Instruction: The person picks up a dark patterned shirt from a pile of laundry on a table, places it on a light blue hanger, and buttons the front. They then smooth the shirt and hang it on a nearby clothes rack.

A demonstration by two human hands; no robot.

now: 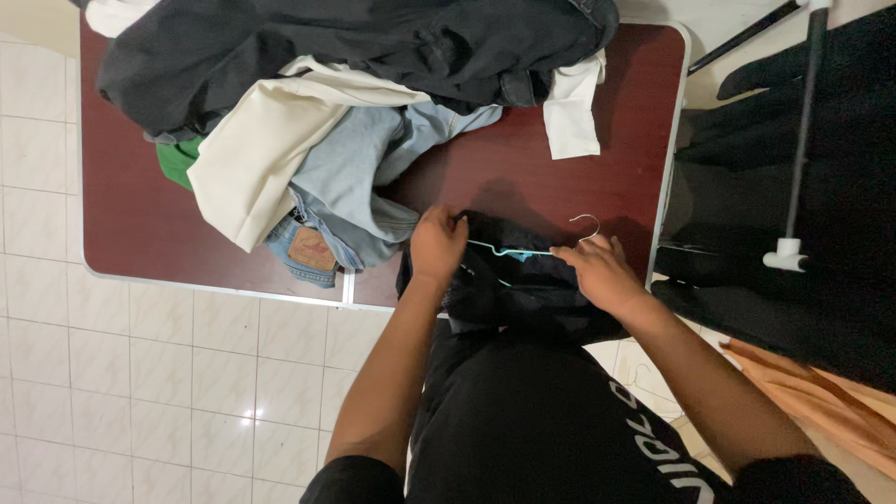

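Here, a black garment and light-blue wire hanger are handled at the near table edge.
Garment is pinched by left hand; hanger is gripped by right hand; a clothes pile is heaped behind.

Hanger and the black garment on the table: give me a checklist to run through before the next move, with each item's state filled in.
1. Hanger lies on the black garment: ok.
2. Left hand grips the garment's left end at the hanger's tip: ok.
3. Right hand rests on the garment by the hanger's hook: ok.
4. Hanger arms threaded inside the garment: cannot tell; folds hide them.
5. Garment fully supported by the table: not ok; part hangs over the near edge.
6. Clothes pile kept apart from the garment: not ok; the light blue jeans reach the left hand.
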